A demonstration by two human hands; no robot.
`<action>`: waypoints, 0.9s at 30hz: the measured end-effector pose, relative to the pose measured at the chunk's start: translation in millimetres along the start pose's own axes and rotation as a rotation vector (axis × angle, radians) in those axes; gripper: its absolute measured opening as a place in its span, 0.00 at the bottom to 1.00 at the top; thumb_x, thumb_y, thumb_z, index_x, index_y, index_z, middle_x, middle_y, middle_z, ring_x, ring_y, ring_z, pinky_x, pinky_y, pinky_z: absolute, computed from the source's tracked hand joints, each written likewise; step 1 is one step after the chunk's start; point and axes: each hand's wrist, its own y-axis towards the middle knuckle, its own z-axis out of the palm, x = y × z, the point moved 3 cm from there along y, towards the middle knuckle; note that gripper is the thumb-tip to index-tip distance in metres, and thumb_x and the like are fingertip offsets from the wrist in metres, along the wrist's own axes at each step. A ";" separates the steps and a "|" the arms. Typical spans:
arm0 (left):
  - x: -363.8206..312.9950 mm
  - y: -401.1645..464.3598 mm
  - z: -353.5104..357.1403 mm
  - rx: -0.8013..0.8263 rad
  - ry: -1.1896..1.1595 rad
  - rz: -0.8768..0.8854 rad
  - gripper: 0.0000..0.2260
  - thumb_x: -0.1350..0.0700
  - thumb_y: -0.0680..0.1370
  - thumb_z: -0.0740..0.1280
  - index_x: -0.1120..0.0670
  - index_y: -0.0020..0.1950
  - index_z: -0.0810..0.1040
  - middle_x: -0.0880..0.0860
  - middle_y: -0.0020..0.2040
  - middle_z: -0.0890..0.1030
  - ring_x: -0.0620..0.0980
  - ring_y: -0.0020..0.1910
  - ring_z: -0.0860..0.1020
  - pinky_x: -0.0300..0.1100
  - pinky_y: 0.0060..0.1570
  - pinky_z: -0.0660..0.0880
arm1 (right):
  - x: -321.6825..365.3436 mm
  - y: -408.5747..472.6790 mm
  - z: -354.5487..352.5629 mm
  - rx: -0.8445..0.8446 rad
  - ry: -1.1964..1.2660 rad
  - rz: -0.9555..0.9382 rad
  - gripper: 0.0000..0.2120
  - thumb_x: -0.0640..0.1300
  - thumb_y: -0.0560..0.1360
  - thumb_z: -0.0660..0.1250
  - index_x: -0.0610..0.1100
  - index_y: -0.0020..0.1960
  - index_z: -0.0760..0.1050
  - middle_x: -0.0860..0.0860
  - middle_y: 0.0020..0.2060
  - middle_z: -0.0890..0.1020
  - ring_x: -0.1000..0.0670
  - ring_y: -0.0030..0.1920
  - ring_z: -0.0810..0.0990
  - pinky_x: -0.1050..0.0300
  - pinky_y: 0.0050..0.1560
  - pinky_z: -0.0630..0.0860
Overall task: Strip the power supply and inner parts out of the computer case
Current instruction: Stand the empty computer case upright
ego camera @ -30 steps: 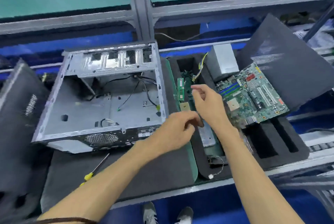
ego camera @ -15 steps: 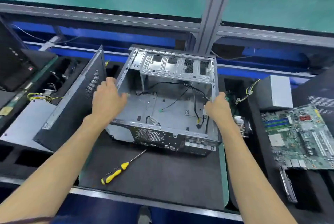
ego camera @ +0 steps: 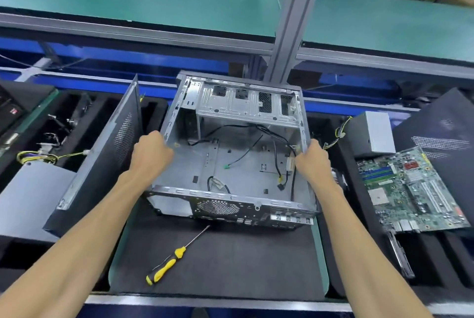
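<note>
The grey metal computer case [ego camera: 246, 168] lies open side up on a dark mat [ego camera: 230, 261] in the middle, with only loose black cables inside. My left hand [ego camera: 151, 150] grips its left wall and my right hand [ego camera: 311, 161] grips its right wall. A green motherboard [ego camera: 410, 189] lies to the right on black foam. Behind the motherboard stands a grey power supply [ego camera: 377, 132] with yellow wires.
A yellow-handled screwdriver [ego camera: 166, 265] lies on the mat in front of the case. A black side panel [ego camera: 102, 156] leans at the left, another dark panel [ego camera: 441, 127] at the far right. Foam trays hold another power supply [ego camera: 33, 184] at the left. A grey post [ego camera: 289, 19] rises behind.
My hands left the foam tray at the right and took hold of the case's two side walls. The view swung left, putting the case in the centre.
</note>
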 end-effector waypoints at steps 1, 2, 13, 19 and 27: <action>-1.2 -1.4 -1.5 -0.021 -0.011 0.022 0.10 0.68 0.73 0.64 0.57 0.37 0.66 0.57 0.35 0.73 0.54 0.32 0.69 0.47 0.36 0.67 | -1.7 -2.9 -2.9 -0.022 0.022 -0.018 0.14 0.35 0.78 0.59 0.38 0.63 0.68 0.41 0.51 0.78 0.43 0.44 0.77 0.54 0.38 0.71; -3.4 -3.7 -3.4 -0.043 -0.023 0.048 0.10 0.68 0.73 0.63 0.57 0.37 0.65 0.57 0.36 0.73 0.54 0.31 0.69 0.47 0.34 0.66 | -3.4 -6.8 -6.8 -0.049 0.043 -0.035 0.13 0.34 0.78 0.59 0.38 0.63 0.68 0.44 0.46 0.78 0.47 0.39 0.75 0.56 0.32 0.68; -67.6 -44.2 -48.3 -0.279 -0.019 0.294 0.04 0.68 0.75 0.60 0.61 0.47 0.68 0.58 0.35 0.71 0.62 0.37 0.70 0.53 0.37 0.69 | -41.9 -34.4 -44.8 -0.310 0.380 -0.107 0.15 0.33 0.79 0.59 0.41 0.63 0.72 0.47 0.42 0.79 0.53 0.34 0.74 0.63 0.26 0.66; -102.1 -53.4 -67.4 -0.396 0.039 0.440 0.07 0.66 0.76 0.61 0.63 0.53 0.72 0.65 0.38 0.79 0.67 0.38 0.75 0.56 0.41 0.71 | -64.2 -44.2 -39.4 -0.456 0.554 -0.074 0.15 0.35 0.80 0.58 0.41 0.66 0.73 0.48 0.43 0.81 0.58 0.35 0.76 0.68 0.29 0.67; -156.9 -40.0 -111.9 -0.532 0.199 0.657 0.13 0.66 0.74 0.64 0.63 0.58 0.75 0.67 0.37 0.78 0.67 0.35 0.73 0.51 0.38 0.64 | -52.5 -49.1 -5.1 -0.457 0.782 0.074 0.20 0.35 0.82 0.59 0.40 0.74 0.66 0.45 0.60 0.78 0.47 0.54 0.77 0.56 0.52 0.72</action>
